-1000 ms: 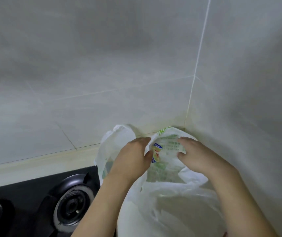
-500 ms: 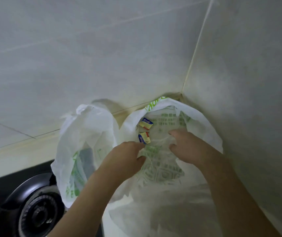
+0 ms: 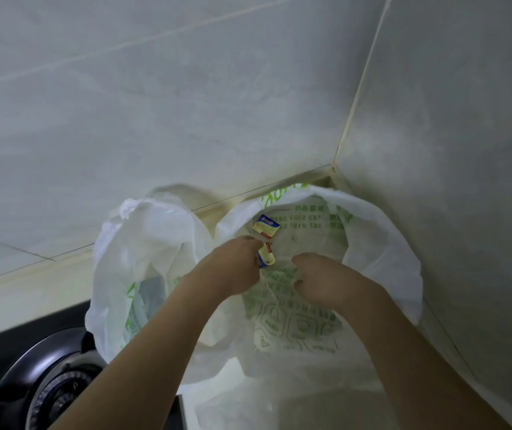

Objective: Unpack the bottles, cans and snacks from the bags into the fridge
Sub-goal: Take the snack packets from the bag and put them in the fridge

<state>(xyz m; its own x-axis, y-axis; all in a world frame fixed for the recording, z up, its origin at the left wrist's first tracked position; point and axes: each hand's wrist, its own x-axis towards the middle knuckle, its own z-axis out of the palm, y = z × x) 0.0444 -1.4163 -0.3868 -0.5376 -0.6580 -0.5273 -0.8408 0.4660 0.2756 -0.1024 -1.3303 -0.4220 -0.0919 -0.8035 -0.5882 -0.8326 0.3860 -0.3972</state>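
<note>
Two white plastic bags with green print stand in the counter corner. The right bag (image 3: 381, 243) gapes open, and inside it are two small yellow-and-blue snack packets. The upper packet (image 3: 266, 226) lies loose against the far bag wall. My left hand (image 3: 233, 268) reaches into the bag mouth and its fingertips pinch the lower packet (image 3: 266, 258). My right hand (image 3: 323, 280) is inside the same bag with its fingers curled down into the bag's plastic. The left bag (image 3: 143, 243) stands beside it, with something dark showing through it (image 3: 152, 293).
Tiled walls meet in a corner (image 3: 333, 167) right behind the bags. A black gas hob with a round burner (image 3: 56, 389) lies at the lower left, touching the left bag. A pale counter strip (image 3: 31, 290) runs along the back wall.
The view has dropped and moved closer, so both bags show fully. The right bag's mouth has been spread wider, baring two packets. My left hand's fingertips have come onto the lower packet.
</note>
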